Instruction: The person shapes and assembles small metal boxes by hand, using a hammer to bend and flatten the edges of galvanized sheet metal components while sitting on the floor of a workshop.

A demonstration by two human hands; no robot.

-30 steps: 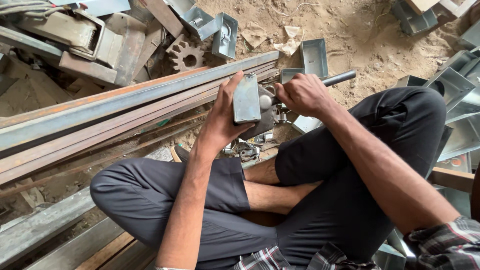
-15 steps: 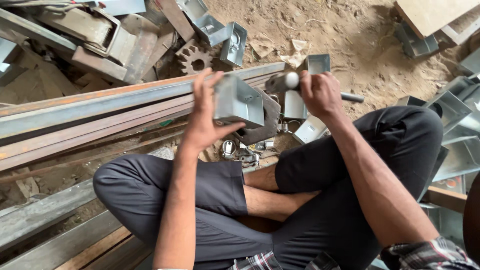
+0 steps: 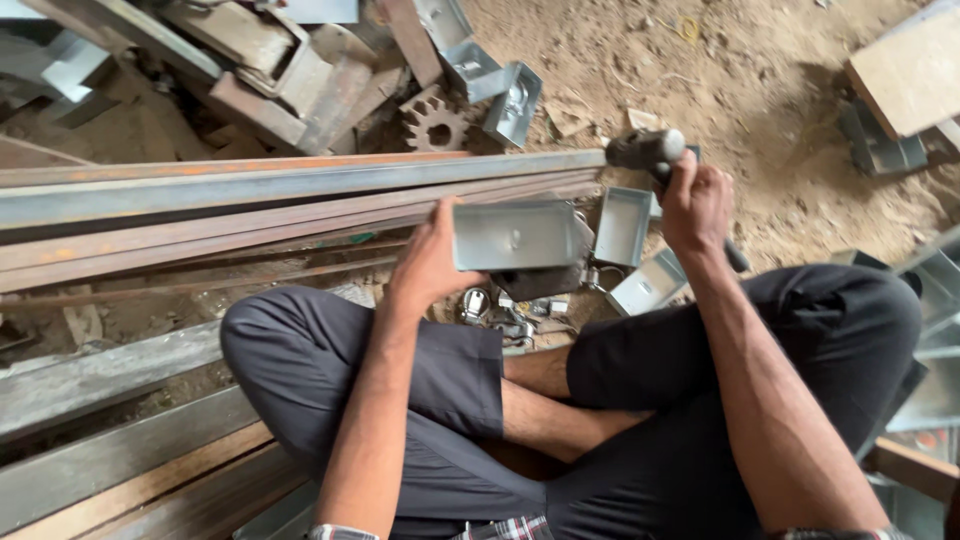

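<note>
I sit cross-legged on the ground. My left hand [image 3: 432, 262] grips a shallow grey sheet-metal box [image 3: 515, 236] by its left end, its long side facing up, resting over a dark block. My right hand [image 3: 695, 205] is closed around a hammer [image 3: 648, 150] whose round steel head is raised above and to the right of the box. Small shiny metal fittings [image 3: 500, 310] lie on the ground just below the box, in front of my legs.
Long rusty steel bars [image 3: 250, 200] run across in front of me. More grey metal boxes [image 3: 625, 225] lie by the hammer hand and at the right edge [image 3: 935, 290]. A rusty gear [image 3: 435, 122], scrap metal [image 3: 270, 60] and a wooden board [image 3: 910, 70] lie on the sandy ground.
My left hand has turned the metal box from on end to lying lengthwise. My right hand has lifted the hammer head up and to the right.
</note>
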